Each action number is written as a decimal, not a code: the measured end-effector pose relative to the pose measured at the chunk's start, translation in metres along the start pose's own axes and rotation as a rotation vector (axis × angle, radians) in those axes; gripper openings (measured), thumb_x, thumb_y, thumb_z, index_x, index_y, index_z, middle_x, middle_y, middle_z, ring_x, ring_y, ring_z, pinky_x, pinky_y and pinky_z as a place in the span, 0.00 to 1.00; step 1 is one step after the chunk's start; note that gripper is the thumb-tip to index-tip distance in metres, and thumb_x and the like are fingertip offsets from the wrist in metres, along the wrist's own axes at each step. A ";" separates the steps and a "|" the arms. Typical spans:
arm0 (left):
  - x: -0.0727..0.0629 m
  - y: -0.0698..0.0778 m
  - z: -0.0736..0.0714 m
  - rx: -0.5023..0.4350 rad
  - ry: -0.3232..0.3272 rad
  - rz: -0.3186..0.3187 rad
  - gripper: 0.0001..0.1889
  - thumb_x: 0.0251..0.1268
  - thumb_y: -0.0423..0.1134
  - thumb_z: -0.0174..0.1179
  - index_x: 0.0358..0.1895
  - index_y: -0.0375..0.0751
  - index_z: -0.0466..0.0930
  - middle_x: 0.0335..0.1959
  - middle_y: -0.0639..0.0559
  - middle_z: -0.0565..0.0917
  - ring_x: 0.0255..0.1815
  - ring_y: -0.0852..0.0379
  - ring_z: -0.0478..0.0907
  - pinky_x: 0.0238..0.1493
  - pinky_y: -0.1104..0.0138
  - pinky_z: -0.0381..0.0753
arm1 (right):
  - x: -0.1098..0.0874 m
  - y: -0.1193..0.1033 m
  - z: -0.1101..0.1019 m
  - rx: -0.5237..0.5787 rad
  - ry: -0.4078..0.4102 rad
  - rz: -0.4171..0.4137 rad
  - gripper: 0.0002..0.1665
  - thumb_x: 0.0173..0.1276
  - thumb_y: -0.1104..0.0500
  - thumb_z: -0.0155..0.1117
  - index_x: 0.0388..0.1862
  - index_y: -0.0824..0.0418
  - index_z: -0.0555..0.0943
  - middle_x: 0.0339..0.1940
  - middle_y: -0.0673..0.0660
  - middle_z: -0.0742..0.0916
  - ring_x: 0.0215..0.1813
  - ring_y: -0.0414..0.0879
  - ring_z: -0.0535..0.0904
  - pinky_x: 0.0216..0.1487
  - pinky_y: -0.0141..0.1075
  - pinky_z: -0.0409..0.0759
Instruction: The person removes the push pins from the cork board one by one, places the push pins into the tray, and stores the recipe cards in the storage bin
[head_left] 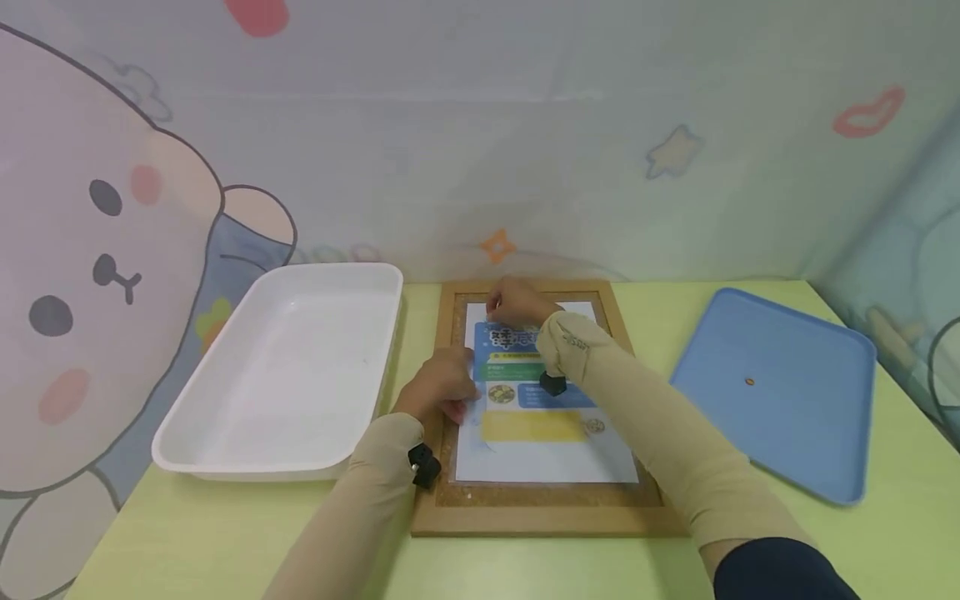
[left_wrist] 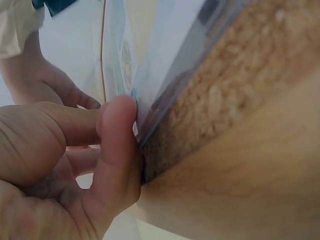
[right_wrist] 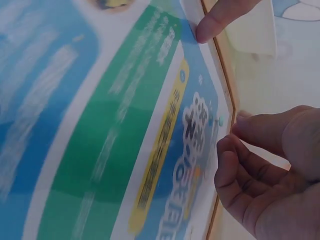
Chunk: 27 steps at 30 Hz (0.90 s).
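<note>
A printed poster (head_left: pixel 543 460) with blue, green and yellow blocks lies on a cork board (head_left: pixel 555 496) in a wooden frame (head_left: pixel 547 522). A clear sheet edge (left_wrist: pixel 187 70) shows along its side in the left wrist view. At the poster's left edge, my left hand (head_left: pixel 442 382) touches it with extended fingers. My right hand (head_left: pixel 517 302) is over the poster's top left part, fingers curled, thumb and forefinger tips together. Just by those fingertips is a small green dot-like piece (right_wrist: pixel 221 120) near the frame's edge. I cannot tell whether something tiny is pinched there.
To the left of the board stands a deep white tray (head_left: pixel 300 367). On the right, a blue tray (head_left: pixel 795 425) bears a tiny orange-brown piece (head_left: pixel 749 382). All stand on a pale yellow table (head_left: pixel 540 571) before a cartoon-print backdrop (head_left: pixel 420 150).
</note>
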<state>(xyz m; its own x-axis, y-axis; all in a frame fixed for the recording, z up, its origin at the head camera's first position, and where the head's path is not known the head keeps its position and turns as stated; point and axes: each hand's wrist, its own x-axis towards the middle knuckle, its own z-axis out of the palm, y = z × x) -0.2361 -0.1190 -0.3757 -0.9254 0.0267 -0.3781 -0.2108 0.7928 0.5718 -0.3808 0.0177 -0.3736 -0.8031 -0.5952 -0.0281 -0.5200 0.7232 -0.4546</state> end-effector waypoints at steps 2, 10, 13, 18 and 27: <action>0.001 -0.001 0.001 0.007 0.002 0.018 0.37 0.62 0.29 0.66 0.74 0.35 0.63 0.32 0.39 0.79 0.11 0.56 0.77 0.16 0.66 0.82 | 0.007 0.000 0.006 -0.005 -0.005 0.014 0.07 0.63 0.64 0.67 0.24 0.59 0.86 0.29 0.54 0.86 0.34 0.48 0.77 0.40 0.39 0.79; 0.002 -0.003 0.001 0.009 0.019 0.031 0.38 0.61 0.29 0.67 0.75 0.36 0.62 0.39 0.36 0.80 0.10 0.56 0.78 0.15 0.66 0.82 | 0.003 -0.015 0.005 -0.035 -0.013 0.089 0.06 0.64 0.63 0.67 0.30 0.65 0.87 0.31 0.55 0.87 0.36 0.47 0.78 0.44 0.38 0.79; 0.000 -0.001 0.000 0.013 0.016 0.033 0.38 0.61 0.29 0.67 0.75 0.36 0.62 0.38 0.36 0.81 0.10 0.56 0.78 0.16 0.66 0.82 | 0.003 -0.015 0.005 -0.015 -0.018 0.120 0.07 0.64 0.62 0.68 0.29 0.65 0.86 0.26 0.53 0.84 0.33 0.45 0.76 0.40 0.35 0.77; -0.001 0.001 0.001 0.008 0.015 0.025 0.36 0.62 0.28 0.66 0.74 0.35 0.62 0.33 0.38 0.79 0.11 0.55 0.78 0.16 0.65 0.82 | 0.008 -0.013 0.005 0.000 -0.040 0.169 0.10 0.64 0.62 0.68 0.23 0.62 0.82 0.20 0.50 0.80 0.27 0.44 0.75 0.31 0.32 0.74; -0.001 0.003 0.003 0.062 -0.004 0.031 0.27 0.63 0.30 0.65 0.65 0.31 0.69 0.27 0.40 0.80 0.10 0.55 0.79 0.16 0.66 0.82 | 0.014 -0.014 0.011 0.239 -0.094 0.408 0.24 0.65 0.65 0.68 0.12 0.60 0.69 0.11 0.51 0.72 0.15 0.40 0.68 0.18 0.28 0.68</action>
<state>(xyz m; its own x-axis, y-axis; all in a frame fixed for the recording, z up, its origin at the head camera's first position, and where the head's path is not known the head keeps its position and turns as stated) -0.2347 -0.1147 -0.3757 -0.9300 0.0542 -0.3636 -0.1616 0.8280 0.5369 -0.3811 -0.0045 -0.3772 -0.8923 -0.3162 -0.3220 -0.0775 0.8103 -0.5809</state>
